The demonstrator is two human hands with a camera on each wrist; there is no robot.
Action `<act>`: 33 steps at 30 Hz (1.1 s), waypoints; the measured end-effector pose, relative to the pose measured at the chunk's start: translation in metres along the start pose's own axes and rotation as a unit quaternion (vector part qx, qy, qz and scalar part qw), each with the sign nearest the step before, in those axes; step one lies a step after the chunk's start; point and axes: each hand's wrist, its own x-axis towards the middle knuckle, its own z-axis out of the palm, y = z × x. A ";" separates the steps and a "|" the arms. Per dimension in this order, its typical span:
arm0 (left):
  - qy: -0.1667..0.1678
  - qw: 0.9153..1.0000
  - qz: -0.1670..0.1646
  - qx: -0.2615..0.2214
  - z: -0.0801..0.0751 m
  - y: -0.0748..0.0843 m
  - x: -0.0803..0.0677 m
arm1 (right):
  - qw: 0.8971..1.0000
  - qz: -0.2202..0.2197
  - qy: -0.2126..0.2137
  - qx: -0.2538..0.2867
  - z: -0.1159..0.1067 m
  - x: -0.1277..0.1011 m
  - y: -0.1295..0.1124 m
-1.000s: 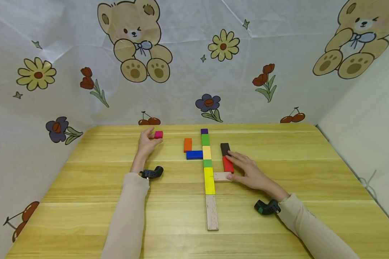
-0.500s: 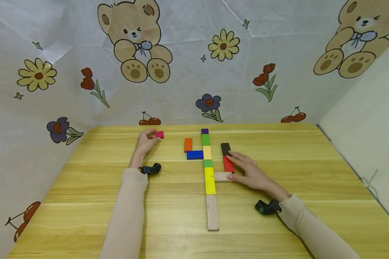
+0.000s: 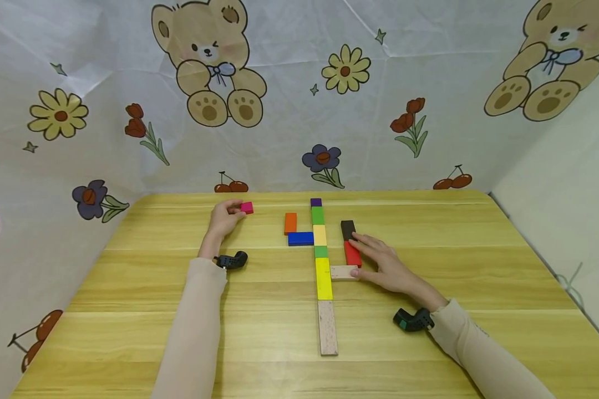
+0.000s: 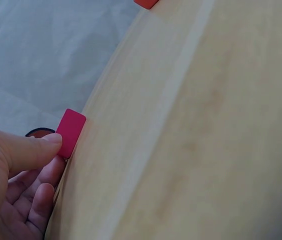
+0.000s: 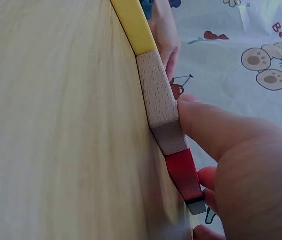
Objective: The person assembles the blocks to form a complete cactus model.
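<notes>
Left hand: the left hand [image 3: 224, 218] lies on the table [image 3: 130, 310], far side, well apart from the right hand; thumb and fingers pinch the pink block [image 3: 247, 208] at its near end.
Pink block: it is small and flat on the wood, just beyond the left fingertips; in the left wrist view [image 4: 71, 132] the thumb presses on its edge.
Right hand: the right hand [image 3: 384, 266] rests flat with straight fingers; the thumb touches the end of the short plain wood block [image 3: 343, 272], the fingers lie along the red block [image 3: 351, 253].
Black block: the black block [image 3: 348, 228] lies just beyond the right fingertips, in one line with the red block.
Middle row: between the two hands runs a row of blocks end to end, from a purple block [image 3: 316, 202] at the far end to a long plain wood block [image 3: 327, 334] at the near end; the short plain block touches the long yellow block [image 3: 323, 278] of this row.
Left of the row: a blue block [image 3: 300, 239] touches the row, and an orange block [image 3: 290, 223] lies just beyond the blue one.
Containers: I see no box or tray; all blocks lie directly on the table.
</notes>
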 end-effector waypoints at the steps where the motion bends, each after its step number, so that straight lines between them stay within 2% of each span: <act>1: 0.002 1.000 -0.001 0.002 0.000 0.000 0.000 | 1.000 0.000 0.000 0.001 0.000 0.000 0.000; 14: 0.024 1.000 0.008 0.014 0.002 -0.002 0.002 | 1.000 -0.001 -0.001 0.000 0.000 0.000 0.001; 23: 0.036 0.999 -0.009 -0.009 0.000 -0.002 0.003 | 1.000 0.000 -0.001 0.000 0.001 0.001 0.003; 28: 0.040 0.999 -0.019 -0.026 0.000 0.005 0.003 | 1.000 -0.001 -0.003 -0.001 0.001 0.001 0.003; 33: 0.038 0.998 0.007 -0.057 0.012 0.022 0.006 | 1.000 -0.001 -0.001 -0.002 0.001 0.001 0.002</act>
